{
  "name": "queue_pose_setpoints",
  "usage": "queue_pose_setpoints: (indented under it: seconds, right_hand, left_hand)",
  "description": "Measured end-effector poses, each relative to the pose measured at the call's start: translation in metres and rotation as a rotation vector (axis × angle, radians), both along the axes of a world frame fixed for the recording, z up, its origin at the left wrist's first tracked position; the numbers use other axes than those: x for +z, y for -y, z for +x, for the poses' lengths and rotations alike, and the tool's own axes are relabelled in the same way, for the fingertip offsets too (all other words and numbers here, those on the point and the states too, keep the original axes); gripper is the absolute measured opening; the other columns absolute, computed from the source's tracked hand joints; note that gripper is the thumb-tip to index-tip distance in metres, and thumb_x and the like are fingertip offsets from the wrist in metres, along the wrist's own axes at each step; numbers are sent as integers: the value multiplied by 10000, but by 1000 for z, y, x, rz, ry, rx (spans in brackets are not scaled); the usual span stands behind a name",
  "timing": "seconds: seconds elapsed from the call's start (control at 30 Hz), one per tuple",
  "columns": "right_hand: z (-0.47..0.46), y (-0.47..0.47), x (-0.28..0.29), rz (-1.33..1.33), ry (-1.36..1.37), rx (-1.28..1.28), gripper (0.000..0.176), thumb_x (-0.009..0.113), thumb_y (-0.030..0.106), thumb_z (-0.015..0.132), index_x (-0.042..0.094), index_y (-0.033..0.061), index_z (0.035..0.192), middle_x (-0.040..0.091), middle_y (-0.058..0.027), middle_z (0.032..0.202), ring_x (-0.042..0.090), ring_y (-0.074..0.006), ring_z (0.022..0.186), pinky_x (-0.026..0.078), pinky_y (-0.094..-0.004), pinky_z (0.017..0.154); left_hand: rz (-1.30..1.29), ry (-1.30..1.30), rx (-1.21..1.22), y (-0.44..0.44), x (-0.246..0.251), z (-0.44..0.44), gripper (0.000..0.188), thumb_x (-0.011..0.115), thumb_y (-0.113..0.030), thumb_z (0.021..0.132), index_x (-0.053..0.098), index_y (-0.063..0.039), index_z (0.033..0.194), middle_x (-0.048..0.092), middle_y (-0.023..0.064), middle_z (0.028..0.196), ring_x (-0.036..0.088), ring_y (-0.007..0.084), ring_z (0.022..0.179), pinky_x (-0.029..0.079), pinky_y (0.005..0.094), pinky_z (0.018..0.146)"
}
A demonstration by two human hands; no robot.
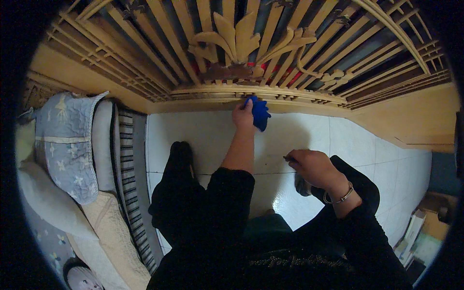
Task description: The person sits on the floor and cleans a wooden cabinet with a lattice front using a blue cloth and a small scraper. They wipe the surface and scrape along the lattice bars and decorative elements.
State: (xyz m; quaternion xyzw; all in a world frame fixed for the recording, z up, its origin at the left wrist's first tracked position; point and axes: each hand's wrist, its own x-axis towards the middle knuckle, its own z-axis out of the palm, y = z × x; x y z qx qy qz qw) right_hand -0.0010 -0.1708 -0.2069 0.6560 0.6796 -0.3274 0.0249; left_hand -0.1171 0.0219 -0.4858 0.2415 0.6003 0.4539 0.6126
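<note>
My left hand (243, 115) grips a bunched blue cloth (261, 115) against the lower rail (217, 95) of a carved wooden lattice screen. Carved leaves and flowers (235, 38) stand out from the slats above that hand. Farther right, my right hand (311, 167) hangs over the floor, with thumb and fingers pinched on a small dark object (287, 158). What this object is cannot be made out. A bracelet (346, 194) circles the right wrist.
On the left stands a bed with a striped side (128, 159), a star-patterned grey quilt (69, 145) and a beige cover (112, 217). White tiles (279, 137) cover the floor. A wooden panel (413, 112) juts out at right; a box of items (431, 221) sits lower right.
</note>
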Motion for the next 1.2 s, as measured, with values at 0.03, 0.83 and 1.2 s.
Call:
queue_pose_setpoints:
  seconds: [0.03, 0.83, 1.2]
  right_hand:
    - [1, 1, -1, -11, 5, -9, 237, 605, 235, 997, 695, 93, 1163, 736, -124, 1075, 701, -341, 1005, 565, -435, 887]
    - [1, 2, -5, 12, 18, 15, 250, 583, 289, 1017, 682, 96, 1140, 739, -136, 1037, 713, -373, 932, 577, -483, 786]
    - [-1, -3, -4, -5, 31, 11, 232, 619, 243, 995, 684, 88, 1156, 734, -141, 1038, 699, -357, 970, 562, -447, 852]
  left_hand:
    - [23, -87, -3, -4, 3, 8, 385, 804, -287, 916, 720, 37, 1106, 747, 169, 1061, 702, 280, 917, 551, 421, 847]
    - [-63, -362, -67, -37, 15, 24, 475, 765, -262, 923, 649, 29, 1280, 692, 210, 1286, 680, 364, 1152, 533, 458, 960]
    - [62, -543, -273, -13, -50, -14, 377, 796, -312, 900, 747, 12, 1087, 744, 237, 1079, 721, 389, 984, 551, 489, 868]
